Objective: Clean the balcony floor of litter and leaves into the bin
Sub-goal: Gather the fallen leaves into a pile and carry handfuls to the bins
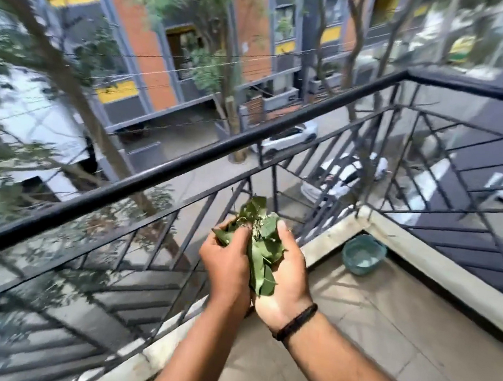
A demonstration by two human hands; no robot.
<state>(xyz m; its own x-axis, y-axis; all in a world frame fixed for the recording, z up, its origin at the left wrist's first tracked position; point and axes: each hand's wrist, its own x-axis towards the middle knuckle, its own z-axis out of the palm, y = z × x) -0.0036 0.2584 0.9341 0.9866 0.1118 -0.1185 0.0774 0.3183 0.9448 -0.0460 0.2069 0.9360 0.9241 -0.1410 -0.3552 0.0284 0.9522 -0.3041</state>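
While both my left hand [227, 265] and right hand [285, 279] clasp the leaf bundle [261, 247], the teal bin [363, 254] sits ahead to my right, nearer the right hand.

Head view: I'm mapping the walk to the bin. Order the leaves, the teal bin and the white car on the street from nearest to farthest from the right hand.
1. Leaves: gripped in the right hand, with the left hand alongside.
2. Teal bin: in the balcony corner, ahead and to the right.
3. White car: beyond the railing, down on the street.

Tiled balcony floor [385, 322]; 1 teal bin [363, 254] sits in its far corner.
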